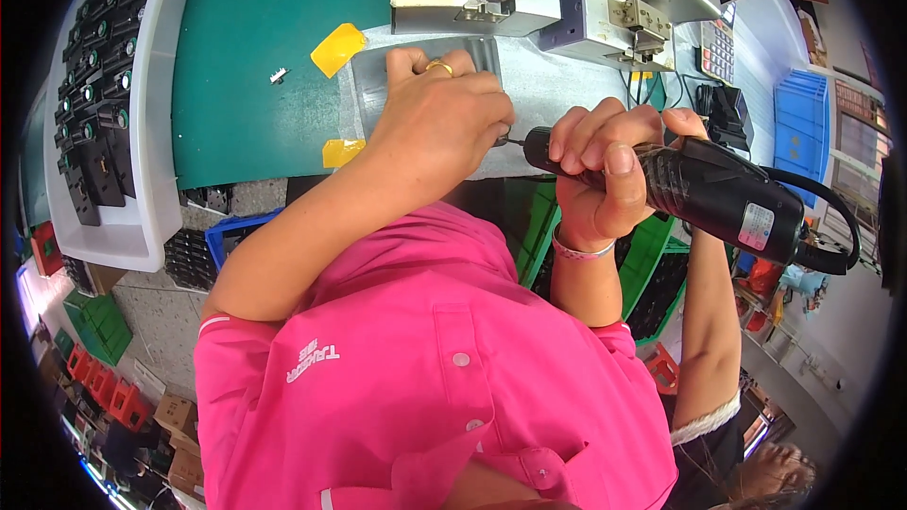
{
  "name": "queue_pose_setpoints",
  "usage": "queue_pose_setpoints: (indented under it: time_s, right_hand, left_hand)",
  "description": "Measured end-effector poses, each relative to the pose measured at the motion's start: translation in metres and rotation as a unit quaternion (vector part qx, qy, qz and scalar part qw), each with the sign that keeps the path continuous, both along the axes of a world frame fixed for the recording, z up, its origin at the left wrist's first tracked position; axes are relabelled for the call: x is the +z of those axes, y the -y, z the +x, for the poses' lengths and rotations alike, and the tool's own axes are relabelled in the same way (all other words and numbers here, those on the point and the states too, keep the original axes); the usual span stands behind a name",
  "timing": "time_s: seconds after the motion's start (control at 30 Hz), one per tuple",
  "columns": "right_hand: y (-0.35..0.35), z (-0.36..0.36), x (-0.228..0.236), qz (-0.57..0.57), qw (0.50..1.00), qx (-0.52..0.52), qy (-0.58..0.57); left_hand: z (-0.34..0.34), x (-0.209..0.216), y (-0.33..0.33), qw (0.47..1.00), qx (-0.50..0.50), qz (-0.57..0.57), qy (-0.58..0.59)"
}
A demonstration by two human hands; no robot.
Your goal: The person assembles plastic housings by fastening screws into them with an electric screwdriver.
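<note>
the right grip (600, 156), a bare hand with a pink-and-white band at the wrist, is wrapped firmly around a black cylindrical electric screwdriver (723, 194) with a dark cable curving from its rear. the screwdriver lies nearly level over the front edge of the green-topped desk (236, 123), its thin bit pointing left to the other hand's fingertips. the left grip (444, 113), with a gold ring, has its fingers bent and drawn close together above a grey flat mat (370, 80); a small dark piece (501, 141) shows at those fingertips, mostly hidden, and i cannot tell whether it is held. two yellow tape pieces (338, 49) lie along the mat's left side, with a small silvery part (279, 76) farther left. a white plastic tray (156, 132) of black parts stands at the left.
</note>
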State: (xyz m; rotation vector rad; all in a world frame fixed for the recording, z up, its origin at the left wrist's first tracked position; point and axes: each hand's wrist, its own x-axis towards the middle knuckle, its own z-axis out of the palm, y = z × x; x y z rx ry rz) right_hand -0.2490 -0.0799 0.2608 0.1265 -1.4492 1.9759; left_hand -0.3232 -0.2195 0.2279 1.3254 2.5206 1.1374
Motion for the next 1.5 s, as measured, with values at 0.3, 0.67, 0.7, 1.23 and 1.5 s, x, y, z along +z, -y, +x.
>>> queue_pose_setpoints:
  time_s: [0.3,0.67,0.7,1.23,1.5]
  right_hand:
    - [0.0,-0.001,-0.003,0.03,0.999,0.017,-0.017]
    - [-0.002,-0.002,-0.007,0.165,0.985,0.02,0.053]
    - [-0.002,-0.001,-0.008,0.165,0.985,0.022,0.053]
    - [0.006,0.002,0.019,0.012,0.998,-0.054,0.003]
    - [-0.017,0.007,0.017,-0.032,0.998,-0.06,0.001]
  left_hand:
    - [-0.011,0.004,-0.002,0.999,-0.044,-0.012,0.012]
    - [-0.019,0.007,-0.002,0.997,-0.078,-0.01,0.007]
    - [-0.019,0.009,-0.002,0.996,-0.083,-0.023,0.009]
    - [-0.001,-0.003,0.018,0.996,-0.021,0.036,-0.081]
    - [0.009,-0.006,0.062,0.988,0.072,-0.13,-0.05]
